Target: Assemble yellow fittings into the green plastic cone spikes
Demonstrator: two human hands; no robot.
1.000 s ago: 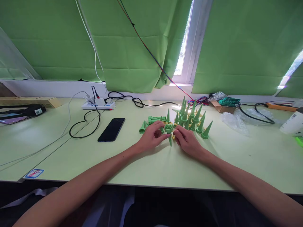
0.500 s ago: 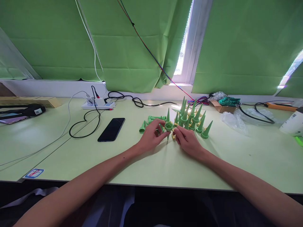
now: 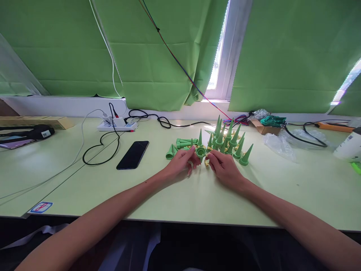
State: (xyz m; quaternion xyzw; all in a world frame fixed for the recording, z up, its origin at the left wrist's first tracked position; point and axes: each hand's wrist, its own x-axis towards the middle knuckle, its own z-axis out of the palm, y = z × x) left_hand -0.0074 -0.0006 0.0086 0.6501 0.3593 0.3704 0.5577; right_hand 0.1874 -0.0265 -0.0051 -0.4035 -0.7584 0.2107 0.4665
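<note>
A green cone-shaped piece (image 3: pixel 200 152) with its round open end facing me is in the fingers of my left hand (image 3: pixel 184 162). Close beside its rim, my right hand (image 3: pixel 225 165) pinches a small yellowish part (image 3: pixel 208 154), mostly covered by the fingers. Another small yellow part (image 3: pixel 207 163) lies on the table below. Behind my right hand stand several green spiked cones (image 3: pixel 244 156), points up, with yellow bits among them. More green pieces (image 3: pixel 186 142) lie on their sides behind my left hand, and a further one (image 3: pixel 170 152) lies to its left.
A black phone (image 3: pixel 132 155) lies left on the pale green table (image 3: pixel 169 203). Behind it are a white power strip (image 3: pixel 118 127) and looping cables. At the right are a small cardboard box (image 3: pixel 265 128), clear plastic bags (image 3: pixel 279 146) and a white bottle (image 3: pixel 349 146).
My left hand's fingers have shifted their hold and lowered around the green cone, whose open end now tilts more toward me. My right hand has barely moved.
</note>
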